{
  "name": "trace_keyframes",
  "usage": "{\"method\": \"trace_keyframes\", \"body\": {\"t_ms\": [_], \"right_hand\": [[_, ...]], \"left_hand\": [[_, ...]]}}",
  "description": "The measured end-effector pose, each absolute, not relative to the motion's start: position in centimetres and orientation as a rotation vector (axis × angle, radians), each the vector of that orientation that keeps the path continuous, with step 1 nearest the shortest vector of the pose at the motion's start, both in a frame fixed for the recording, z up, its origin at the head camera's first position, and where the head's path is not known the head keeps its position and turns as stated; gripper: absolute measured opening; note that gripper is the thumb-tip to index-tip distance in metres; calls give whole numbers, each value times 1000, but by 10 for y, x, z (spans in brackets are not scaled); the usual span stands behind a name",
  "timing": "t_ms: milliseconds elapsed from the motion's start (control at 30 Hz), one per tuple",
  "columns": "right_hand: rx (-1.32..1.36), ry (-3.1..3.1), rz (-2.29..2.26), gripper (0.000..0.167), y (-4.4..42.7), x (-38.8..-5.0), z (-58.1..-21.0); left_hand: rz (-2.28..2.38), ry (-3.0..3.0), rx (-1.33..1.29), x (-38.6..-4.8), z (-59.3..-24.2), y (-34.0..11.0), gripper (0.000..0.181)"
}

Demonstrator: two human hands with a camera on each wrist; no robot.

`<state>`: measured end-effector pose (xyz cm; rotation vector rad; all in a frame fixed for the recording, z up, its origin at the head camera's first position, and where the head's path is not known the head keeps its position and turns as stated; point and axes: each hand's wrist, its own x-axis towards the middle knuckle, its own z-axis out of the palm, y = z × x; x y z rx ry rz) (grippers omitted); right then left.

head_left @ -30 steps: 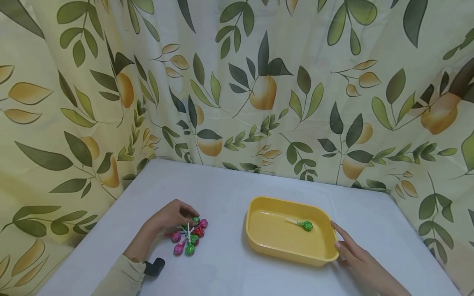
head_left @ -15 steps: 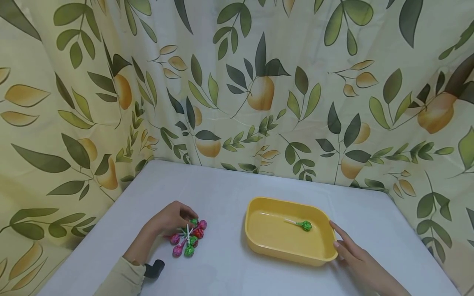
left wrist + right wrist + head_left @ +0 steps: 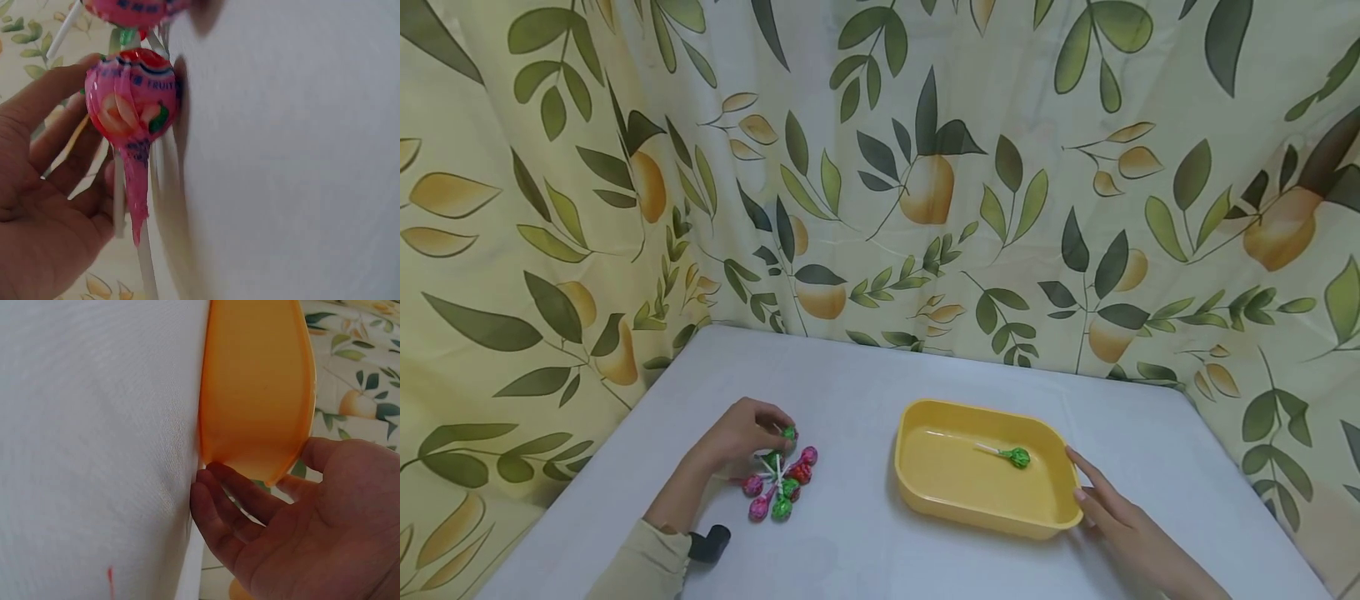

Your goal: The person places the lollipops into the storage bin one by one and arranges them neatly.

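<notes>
My left hand (image 3: 741, 435) pinches a green-wrapped lollipop (image 3: 789, 433) just above a small pile of lollipops on the table. Pink, red and green wrapped heads show in the pile, with white sticks crossing in the middle. In the left wrist view a pink lollipop (image 3: 131, 100) stands close to the camera and hides part of the hand (image 3: 50, 206). On the right, my right hand (image 3: 1123, 525) touches the end of a yellow tray (image 3: 985, 517), its thumb at the rim and its fingers against the outer wall. One green lollipop (image 3: 1018, 457) lies inside the tray.
A white cloth covers the table (image 3: 842, 550). Behind it and along the left hangs a curtain (image 3: 880, 167) printed with leaves and fruit. A black wrist device (image 3: 711, 543) sits at the left sleeve. A small red mark (image 3: 110, 581) shows in the right wrist view.
My left hand has risen slightly and moved away from me, lifting the green lollipop off the pile. The right hand and the tray have stayed in place.
</notes>
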<state>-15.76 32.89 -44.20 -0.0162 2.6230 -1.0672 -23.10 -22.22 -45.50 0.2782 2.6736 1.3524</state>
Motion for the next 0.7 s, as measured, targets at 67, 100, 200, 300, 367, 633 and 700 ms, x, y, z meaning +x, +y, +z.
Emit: {"method": "trace_keyframes", "body": {"t_ms": [67,100,200,300,367,633,700], "right_hand": [[-15,2624,-1066,78,330,-157,-443],[-15,2626,-1063,77,330,-157,-443],[-17,2628,-1053,77,332,-157,-443],[-21,2631,-1043,76,332,-157,-443],[-22,2629,-1039,77,332,-157,-443],[-21,2627,-1036,77,332,-157,-443],[-29,2625,-1042,77,330,-157,-442]], "left_hand": [[1352,2681,268,-232,-451,-222,20],[1352,2686,271,-233,-448,-222,20],[1379,2686,275,-235,-440,-221,19],[1400,2686,318,-238,-432,-220,19],[1408,2689,351,-239,-425,-218,18],[1442,2681,434,-248,-411,-206,18],[1433,2692,437,-249,-409,-204,18]]}}
